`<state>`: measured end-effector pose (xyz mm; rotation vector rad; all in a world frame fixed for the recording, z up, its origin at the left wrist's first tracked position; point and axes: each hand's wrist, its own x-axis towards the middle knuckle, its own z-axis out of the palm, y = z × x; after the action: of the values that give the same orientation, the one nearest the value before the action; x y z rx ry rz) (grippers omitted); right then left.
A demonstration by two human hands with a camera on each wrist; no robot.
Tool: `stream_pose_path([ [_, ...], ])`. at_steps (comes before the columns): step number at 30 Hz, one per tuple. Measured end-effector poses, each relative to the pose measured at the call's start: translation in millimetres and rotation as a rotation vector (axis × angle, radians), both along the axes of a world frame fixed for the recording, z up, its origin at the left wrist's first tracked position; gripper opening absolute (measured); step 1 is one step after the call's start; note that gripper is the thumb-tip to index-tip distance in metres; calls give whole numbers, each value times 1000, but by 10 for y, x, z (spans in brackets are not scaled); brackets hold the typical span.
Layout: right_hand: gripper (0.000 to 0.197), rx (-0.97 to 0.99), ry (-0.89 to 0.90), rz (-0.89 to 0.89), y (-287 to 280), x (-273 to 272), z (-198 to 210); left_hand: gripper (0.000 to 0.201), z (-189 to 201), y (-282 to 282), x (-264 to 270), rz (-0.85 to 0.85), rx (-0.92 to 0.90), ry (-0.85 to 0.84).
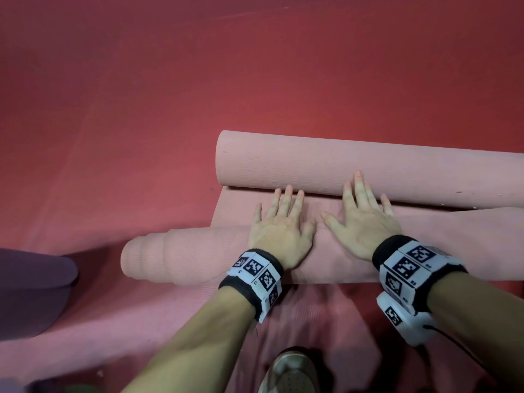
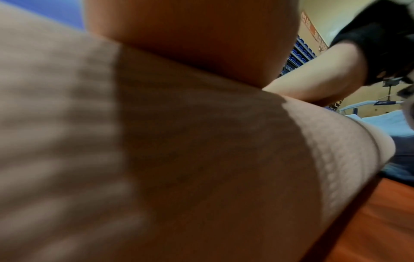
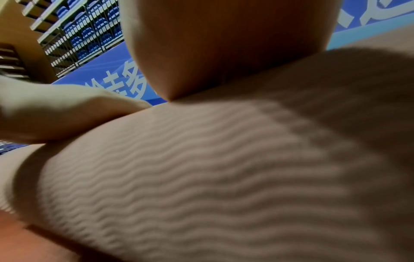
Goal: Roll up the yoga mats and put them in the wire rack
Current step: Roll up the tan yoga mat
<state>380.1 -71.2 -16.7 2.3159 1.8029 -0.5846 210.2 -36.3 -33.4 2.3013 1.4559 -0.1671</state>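
A pink yoga mat's near roll (image 1: 198, 256) lies across the red floor, its left end telescoped outward. My left hand (image 1: 280, 222) and right hand (image 1: 363, 217) press flat on top of it side by side, fingers straight and spread. A second pink roll (image 1: 340, 171) lies just beyond, and my right fingertips reach its near side. A short flat strip of mat (image 1: 241, 205) joins the two. Each wrist view is filled by the ribbed mat surface (image 2: 156, 159) (image 3: 224, 177) under the heel of the palm. The wire rack is out of view.
A purple mat (image 1: 34, 290) lies at the left edge. Red floor (image 1: 170, 80) stretches ahead and to the left. My shoe (image 1: 292, 370) stands just behind the near roll. Blue stadium seats (image 3: 85, 31) show far off in the right wrist view.
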Motion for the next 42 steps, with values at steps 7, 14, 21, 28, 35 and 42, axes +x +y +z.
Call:
stream_pose_path([
  [7,83,-31,-12,-4,-151,2,75,70,20,251,51,-3,-11,19],
  [14,84,-176,55,-33,47,49,148,68,6,177,56,-3,57,-22],
  [21,92,-160,33,-36,160,165,-23,67,-63,-297,121,18,198,-43],
  [28,89,-51,39,-71,214,171,-65,73,47,-260,172,5,38,-24],
  [35,80,-12,32,-59,302,189,-29,76,72,188,256,-49,-129,70],
  [42,73,9,2,8,128,163,20,79,68,396,307,-8,-104,27],
])
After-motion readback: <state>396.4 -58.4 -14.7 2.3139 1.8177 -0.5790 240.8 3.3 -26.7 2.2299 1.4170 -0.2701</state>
